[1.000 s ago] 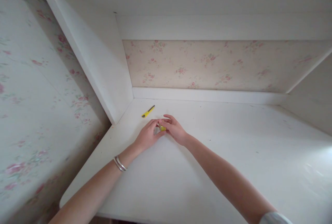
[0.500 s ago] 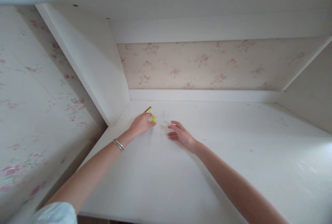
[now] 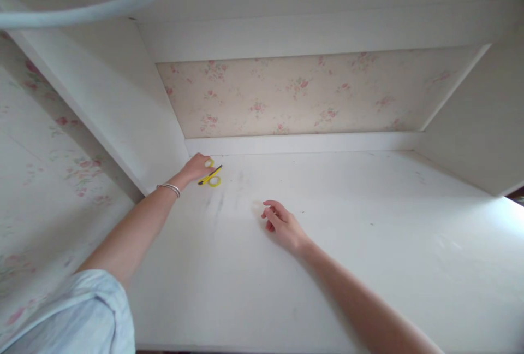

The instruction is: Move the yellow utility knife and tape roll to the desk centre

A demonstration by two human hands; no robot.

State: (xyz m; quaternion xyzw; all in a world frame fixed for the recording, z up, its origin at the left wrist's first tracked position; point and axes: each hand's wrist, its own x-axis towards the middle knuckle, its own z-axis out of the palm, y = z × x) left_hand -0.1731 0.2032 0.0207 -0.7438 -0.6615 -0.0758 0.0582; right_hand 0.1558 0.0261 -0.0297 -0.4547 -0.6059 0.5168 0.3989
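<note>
Near the back left corner of the white desktop [image 3: 245,283], my left hand [image 3: 197,166] has its fingers closed around a small yellow roll of tape [image 3: 209,163]. Just in front of that hand lies a yellow and black utility knife [image 3: 209,176]. A second yellow tape roll [image 3: 214,181] rests flat against the knife's near side. My right hand [image 3: 284,224] is held low over the middle of the desktop, apart from these things. Its fingers are loosely bent with gaps between them, and nothing shows in them.
A white side panel [image 3: 110,92] stands left of the desktop, and a low white strip [image 3: 303,143] runs along its back. Overhead is a white shelf underside [image 3: 262,4]. A pale cable [image 3: 123,4] hangs across the upper left. Flowered wallpaper [image 3: 270,102] covers the wall behind.
My left hand has shifted back and left with the tape roll, and the knife and second roll now show beside it. My right hand's fingers have curled somewhat. The view has turned slightly right.
</note>
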